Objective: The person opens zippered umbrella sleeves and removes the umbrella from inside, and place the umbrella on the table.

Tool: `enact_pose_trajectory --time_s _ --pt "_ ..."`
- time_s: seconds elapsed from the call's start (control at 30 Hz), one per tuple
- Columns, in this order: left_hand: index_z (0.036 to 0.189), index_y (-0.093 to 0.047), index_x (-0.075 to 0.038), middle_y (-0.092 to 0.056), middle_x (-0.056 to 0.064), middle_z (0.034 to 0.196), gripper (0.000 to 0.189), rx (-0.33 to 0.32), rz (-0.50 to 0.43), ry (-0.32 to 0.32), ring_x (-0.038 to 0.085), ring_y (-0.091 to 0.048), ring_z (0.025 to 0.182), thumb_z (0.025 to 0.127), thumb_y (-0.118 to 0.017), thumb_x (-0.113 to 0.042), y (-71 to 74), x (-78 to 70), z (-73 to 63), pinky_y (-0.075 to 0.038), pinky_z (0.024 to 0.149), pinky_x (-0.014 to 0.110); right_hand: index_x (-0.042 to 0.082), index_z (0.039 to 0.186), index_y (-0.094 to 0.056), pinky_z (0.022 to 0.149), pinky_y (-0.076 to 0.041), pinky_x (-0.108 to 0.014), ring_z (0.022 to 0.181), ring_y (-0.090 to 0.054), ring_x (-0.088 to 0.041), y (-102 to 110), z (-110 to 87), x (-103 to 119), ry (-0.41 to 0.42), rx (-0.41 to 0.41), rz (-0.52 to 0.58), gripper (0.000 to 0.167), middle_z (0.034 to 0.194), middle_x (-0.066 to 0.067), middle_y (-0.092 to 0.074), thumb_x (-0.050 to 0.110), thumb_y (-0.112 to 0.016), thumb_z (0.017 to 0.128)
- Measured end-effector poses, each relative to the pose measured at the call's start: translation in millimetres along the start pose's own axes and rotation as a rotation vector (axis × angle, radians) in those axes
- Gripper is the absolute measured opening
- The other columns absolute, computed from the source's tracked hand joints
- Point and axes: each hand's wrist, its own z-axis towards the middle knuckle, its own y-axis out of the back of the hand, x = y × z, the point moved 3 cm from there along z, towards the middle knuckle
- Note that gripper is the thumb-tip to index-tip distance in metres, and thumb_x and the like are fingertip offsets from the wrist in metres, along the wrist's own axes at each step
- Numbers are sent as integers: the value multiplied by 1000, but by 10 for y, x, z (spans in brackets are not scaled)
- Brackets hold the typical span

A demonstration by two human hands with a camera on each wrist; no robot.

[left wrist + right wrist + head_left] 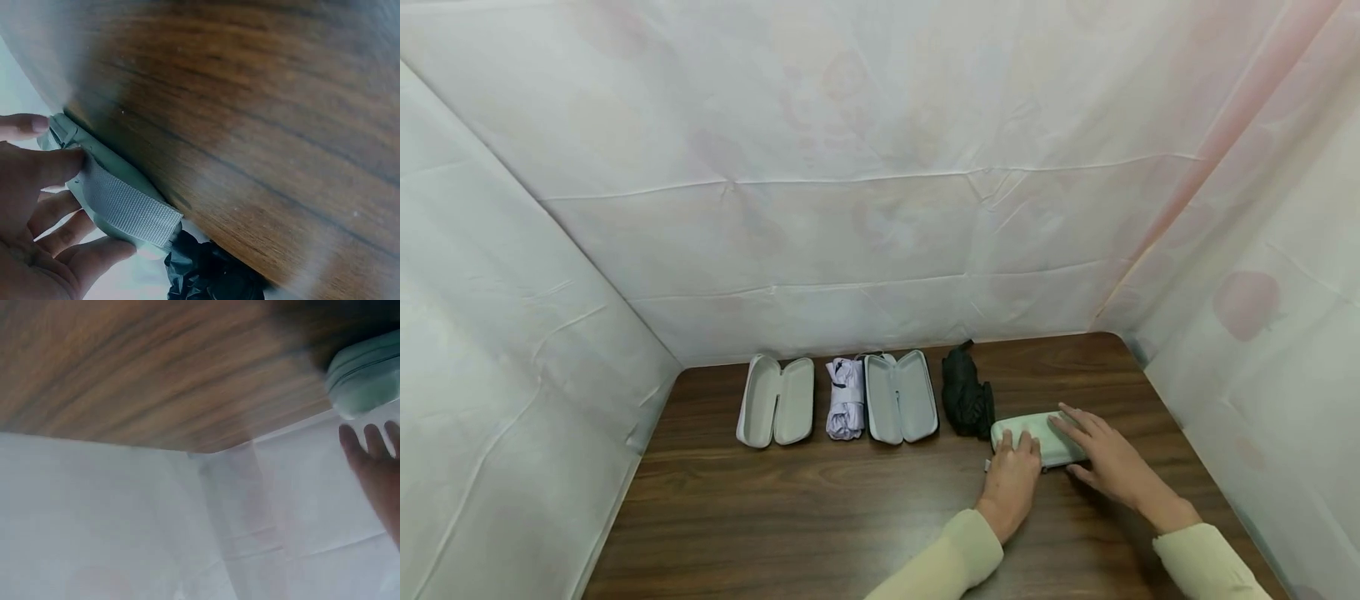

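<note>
A pale green zippered case (pixel 1055 438) lies closed near the right of the table, its long side toward me. My left hand (pixel 1011 483) grips its left part, fingers over the top and thumb against the front side. In the left wrist view, the thumb of my left hand (pixel 37 212) lies by a woven strap (pixel 128 203) on the case, close to the zipper. My right hand (pixel 1112 462) is spread over the right end, fingertips on the top and thumb low by the front edge. Straight fingers (pixel 375 440) of it show beside the rounded end in the right wrist view.
Left of the green case stands a folded black umbrella (pixel 964 392). Farther left are an open grey-lined case (pixel 916 396), a folded lilac umbrella (pixel 846 400) and another open pale case (pixel 793 400). Patterned curtains (pixel 865 233) enclose the wooden table (pixel 775 517) behind and at both sides.
</note>
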Motion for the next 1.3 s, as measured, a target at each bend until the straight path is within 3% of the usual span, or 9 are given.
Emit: enact_pose_trajectory --time_s 0.1,0.2,0.4,0.6,0.87,1.3 --pt "146 -65 -32 -60 -9 147 52 4 2 -3 15 -62 133 96 -80 -31 -13 -10 -11 -52 104 23 3 148 -58 91 -55 -63 133 -51 -49 -26 -14 -71 17 41 32 93 167 -11 -39 3 -99 64" --pt "147 -64 -32 -59 -9 148 53 9 8 -11 16 -61 134 97 -79 -32 -21 -20 -16 -52 104 24 5 149 -58 91 -57 -61 139 -48 -44 -37 -21 -104 14 61 52 89 169 0 -33 1 -96 69" --pt "147 -63 -31 -58 -9 149 55 16 15 -11 17 -60 136 96 -80 -35 -19 -14 -15 -51 106 25 4 146 -63 92 -56 -61 134 -50 -48 -42 23 -111 -4 65 51 82 154 -20 -53 -1 -94 70" --pt "144 -66 -30 -60 -10 146 49 -8 38 -17 17 -63 132 97 -78 -34 -2 -20 -12 -53 103 24 2 141 -66 90 -56 -62 129 -50 -51 -39 43 -104 -30 77 45 78 147 -26 -56 0 -95 69" --pt "144 -66 -31 -61 -10 145 47 -13 42 -32 17 -62 133 98 -77 -34 -16 -41 -19 -53 103 25 5 141 -67 81 -59 -58 131 -50 -49 -19 0 -69 -102 115 48 75 148 -24 -54 2 -96 71" --pt "143 -66 -33 -59 -10 146 50 -23 44 -64 19 -58 135 96 -80 -37 -11 -27 -38 -53 104 26 6 139 -69 82 -59 -61 128 -53 -51 17 -59 6 -226 158 37 71 149 -26 -56 6 -95 74"
